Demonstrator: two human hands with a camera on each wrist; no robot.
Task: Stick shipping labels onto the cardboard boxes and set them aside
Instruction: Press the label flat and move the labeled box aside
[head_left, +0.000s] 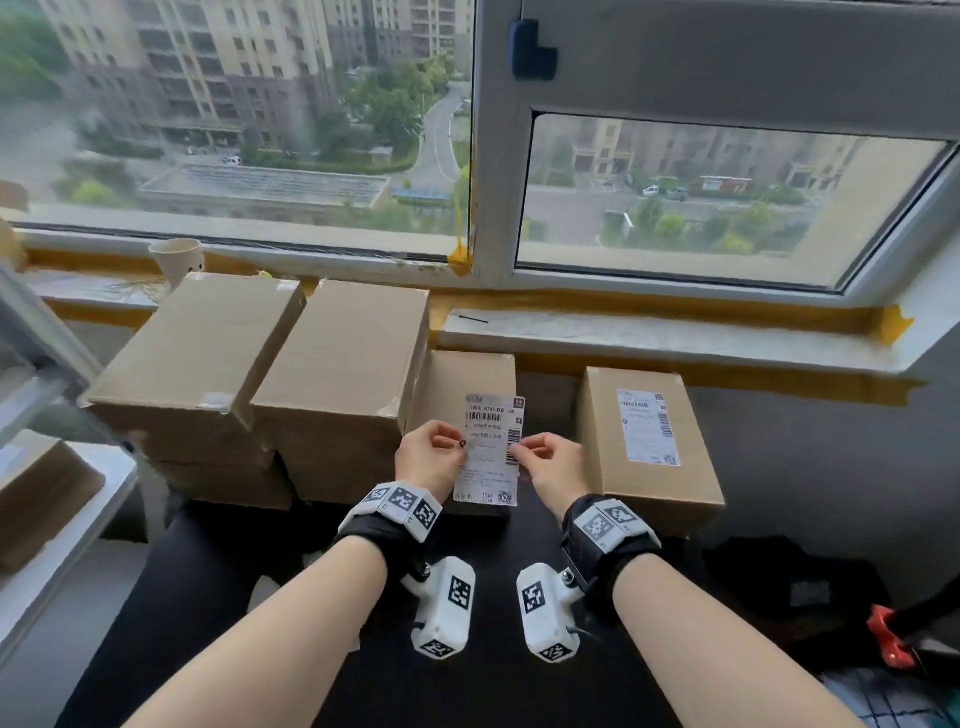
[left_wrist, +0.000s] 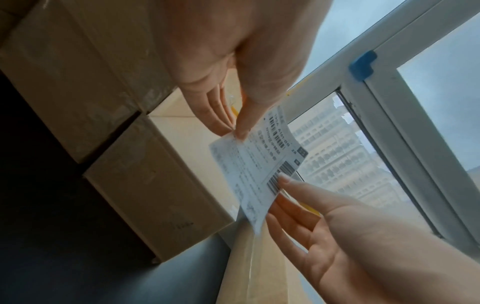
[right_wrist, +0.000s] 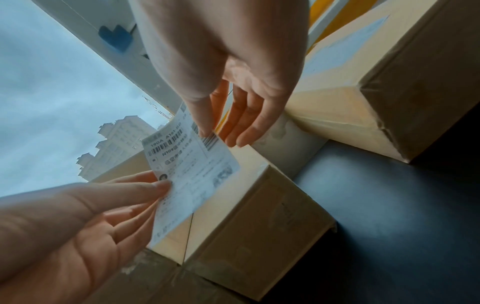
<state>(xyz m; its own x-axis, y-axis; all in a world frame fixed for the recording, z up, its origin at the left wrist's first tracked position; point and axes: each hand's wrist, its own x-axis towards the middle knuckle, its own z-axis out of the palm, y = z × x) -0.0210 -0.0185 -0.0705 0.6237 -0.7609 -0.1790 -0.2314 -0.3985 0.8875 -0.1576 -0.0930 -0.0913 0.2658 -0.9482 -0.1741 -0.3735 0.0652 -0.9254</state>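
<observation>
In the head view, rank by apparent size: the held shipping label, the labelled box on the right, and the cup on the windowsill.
1. Labelled box, largest.
2. Shipping label, pinched by left hand and right hand.
3. Cup, smallest, though it stands farthest from the camera.

Left hand (head_left: 431, 457) raised, fingertips pinching; right hand (head_left: 550, 465) likewise

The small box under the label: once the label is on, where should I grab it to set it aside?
Likely by its two long side walls, coming down from above. The small box lies flat with its long axis pointing away from the person. A big box crowds its left wall, so the right side has more room. Both hands, left hand and right hand, now pinch the label.
</observation>
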